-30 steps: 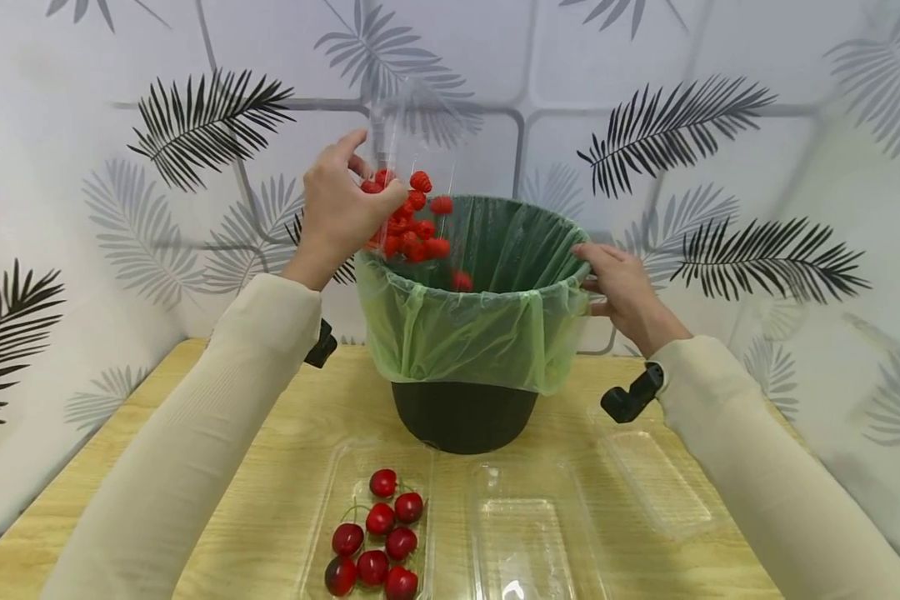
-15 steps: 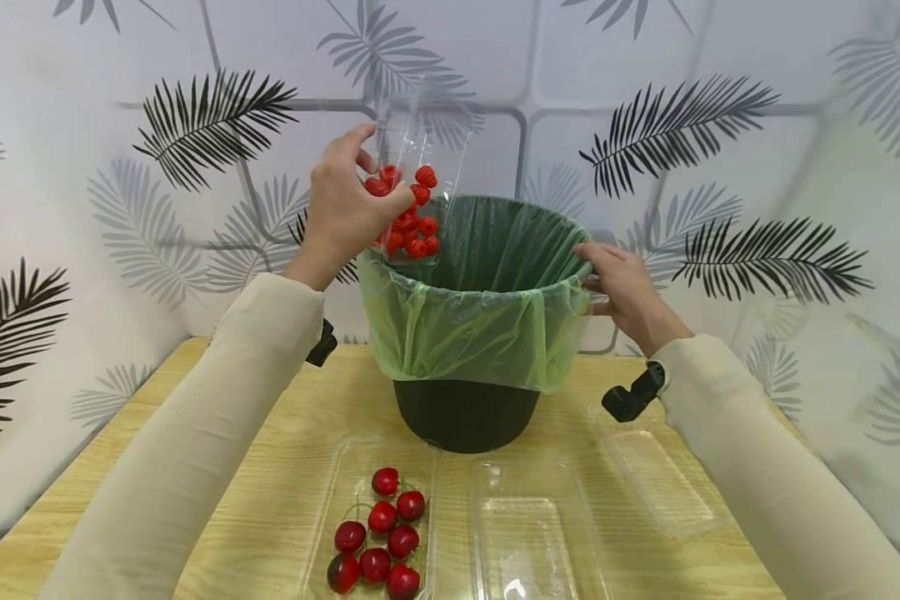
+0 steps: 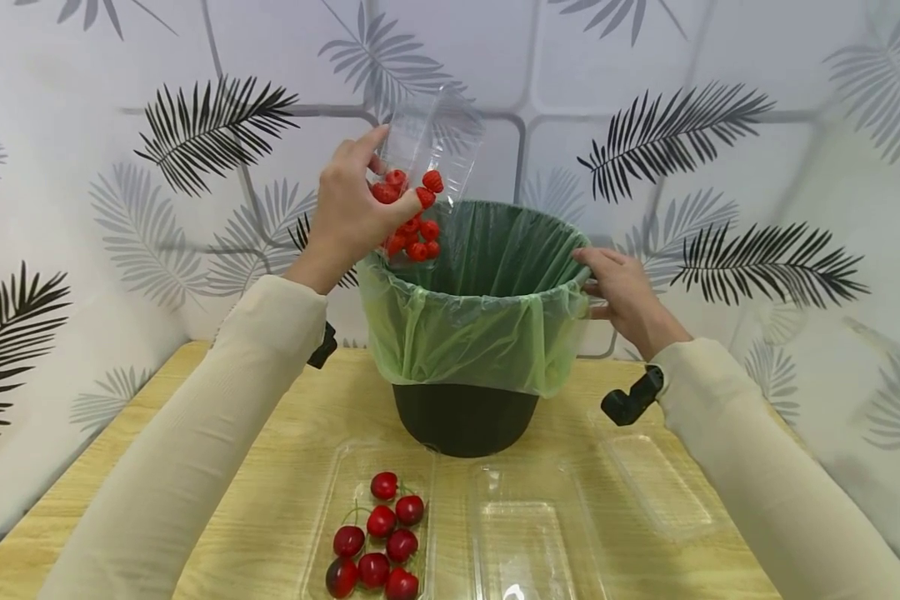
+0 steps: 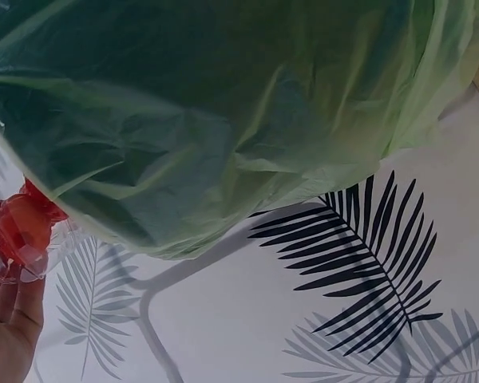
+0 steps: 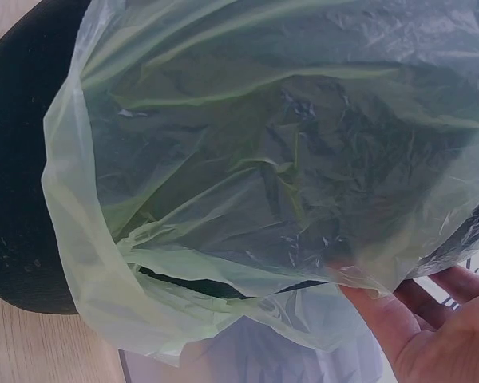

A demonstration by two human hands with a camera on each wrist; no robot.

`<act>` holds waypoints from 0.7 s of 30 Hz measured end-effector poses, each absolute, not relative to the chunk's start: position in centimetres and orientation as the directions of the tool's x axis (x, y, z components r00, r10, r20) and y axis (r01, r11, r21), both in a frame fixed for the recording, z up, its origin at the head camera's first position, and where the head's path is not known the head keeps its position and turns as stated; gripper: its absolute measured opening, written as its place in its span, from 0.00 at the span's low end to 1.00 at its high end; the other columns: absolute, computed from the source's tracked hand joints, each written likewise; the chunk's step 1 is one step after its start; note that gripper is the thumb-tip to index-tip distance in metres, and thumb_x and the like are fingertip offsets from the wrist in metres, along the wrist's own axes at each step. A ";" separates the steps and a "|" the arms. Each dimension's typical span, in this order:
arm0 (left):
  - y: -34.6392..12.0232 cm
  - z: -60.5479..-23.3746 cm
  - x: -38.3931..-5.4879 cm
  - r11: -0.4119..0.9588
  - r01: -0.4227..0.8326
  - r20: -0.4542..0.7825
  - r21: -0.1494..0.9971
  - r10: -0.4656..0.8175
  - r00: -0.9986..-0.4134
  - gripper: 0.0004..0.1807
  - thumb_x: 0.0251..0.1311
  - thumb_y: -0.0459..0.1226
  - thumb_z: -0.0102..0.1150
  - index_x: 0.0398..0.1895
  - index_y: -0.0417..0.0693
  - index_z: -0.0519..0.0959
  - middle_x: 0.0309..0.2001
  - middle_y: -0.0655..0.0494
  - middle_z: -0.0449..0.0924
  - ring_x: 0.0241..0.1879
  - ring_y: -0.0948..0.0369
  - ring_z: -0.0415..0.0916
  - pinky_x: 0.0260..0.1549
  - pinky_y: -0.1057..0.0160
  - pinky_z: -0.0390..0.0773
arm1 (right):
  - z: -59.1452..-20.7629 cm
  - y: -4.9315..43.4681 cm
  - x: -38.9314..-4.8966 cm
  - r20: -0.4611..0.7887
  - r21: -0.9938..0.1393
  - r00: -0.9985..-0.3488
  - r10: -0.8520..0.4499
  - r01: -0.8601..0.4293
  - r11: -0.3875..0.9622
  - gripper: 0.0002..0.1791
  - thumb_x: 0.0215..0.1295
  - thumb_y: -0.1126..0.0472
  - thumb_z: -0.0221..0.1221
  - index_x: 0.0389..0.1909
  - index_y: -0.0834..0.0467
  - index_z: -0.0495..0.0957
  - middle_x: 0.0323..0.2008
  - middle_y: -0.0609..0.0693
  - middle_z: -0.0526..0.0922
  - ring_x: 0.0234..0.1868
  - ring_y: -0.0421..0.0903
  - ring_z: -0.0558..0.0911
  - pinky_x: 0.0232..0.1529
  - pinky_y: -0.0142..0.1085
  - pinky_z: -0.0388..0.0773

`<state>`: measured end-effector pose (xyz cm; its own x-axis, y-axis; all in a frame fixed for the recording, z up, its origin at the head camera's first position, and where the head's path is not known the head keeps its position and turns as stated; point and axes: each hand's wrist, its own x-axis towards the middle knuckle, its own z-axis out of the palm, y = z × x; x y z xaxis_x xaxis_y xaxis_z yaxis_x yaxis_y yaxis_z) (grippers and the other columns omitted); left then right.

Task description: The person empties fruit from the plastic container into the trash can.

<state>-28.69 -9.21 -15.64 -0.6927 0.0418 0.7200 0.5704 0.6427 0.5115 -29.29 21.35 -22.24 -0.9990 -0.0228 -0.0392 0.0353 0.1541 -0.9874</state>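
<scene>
My left hand (image 3: 356,200) grips a clear plastic box (image 3: 446,137), tipped steeply over the left rim of a black bin (image 3: 465,417). Red raspberries (image 3: 417,250) lie in the box's lower end, partly behind the thumb; the left wrist view catches some raspberries (image 4: 24,227) beside the fingers. A light green bin liner (image 3: 472,333) covers the bin's rim and hangs down its outside. At the right rim, my right hand (image 3: 626,292) holds the lined edge between thumb and fingers. In the right wrist view the thumb of that hand (image 5: 439,335) lies against the liner (image 5: 247,159).
In front of the bin, a clear tray (image 3: 322,517) holds several dark red cherries (image 3: 381,521). Right of it lies another clear tray (image 3: 525,542), with a further clear tray (image 3: 660,483) by the right forearm. A patterned wall (image 3: 645,67) stands behind the wooden table (image 3: 270,467).
Raspberries have dropped from the box into the bin, leaving fewer in it. My left hand and the box have shifted slightly right. The right hand stays at the rim.
</scene>
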 end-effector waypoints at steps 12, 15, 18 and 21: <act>-9.3 -15.4 -28.7 0.631 0.577 0.736 0.518 0.014 -0.677 0.36 0.50 0.38 0.58 0.67 0.43 0.66 0.38 0.48 0.69 0.28 0.58 0.69 0.33 0.69 0.70 | -22.2 21.5 -29.2 -0.020 -0.991 -0.999 -0.025 0.017 0.134 0.23 0.67 0.46 0.50 0.59 0.53 0.70 0.52 0.43 0.67 0.46 0.40 0.72 0.34 0.32 0.79; -9.4 -15.3 -28.6 0.626 0.566 0.729 0.537 -0.007 -0.684 0.36 0.50 0.38 0.56 0.67 0.45 0.66 0.38 0.51 0.68 0.29 0.59 0.68 0.34 0.69 0.70 | -22.2 21.5 -29.3 -0.027 -0.989 -0.999 -0.029 0.023 0.145 0.25 0.67 0.45 0.49 0.60 0.53 0.69 0.63 0.48 0.64 0.48 0.41 0.71 0.35 0.31 0.78; -9.5 -15.2 -28.5 0.626 0.566 0.728 0.536 -0.005 -0.685 0.36 0.50 0.38 0.56 0.67 0.46 0.66 0.37 0.52 0.67 0.29 0.60 0.67 0.35 0.68 0.69 | -22.1 21.5 -29.3 -0.036 -0.986 -0.999 -0.034 0.030 0.166 0.28 0.68 0.45 0.47 0.65 0.53 0.66 0.72 0.49 0.54 0.56 0.45 0.68 0.36 0.31 0.77; -9.5 -15.3 -28.4 0.630 0.564 0.728 0.534 -0.003 -0.686 0.36 0.50 0.38 0.56 0.68 0.47 0.66 0.38 0.51 0.68 0.29 0.59 0.68 0.36 0.68 0.69 | -22.2 21.4 -29.2 -0.045 -0.986 -0.998 -0.042 0.037 0.161 0.30 0.69 0.44 0.46 0.68 0.54 0.64 0.74 0.49 0.50 0.65 0.50 0.64 0.40 0.34 0.76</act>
<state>-28.42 -9.46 -15.28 -0.6858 -0.0029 0.7278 0.5640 0.6299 0.5340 -29.23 21.42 -22.19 -0.9981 -0.0418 -0.0446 0.0374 0.1610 -0.9862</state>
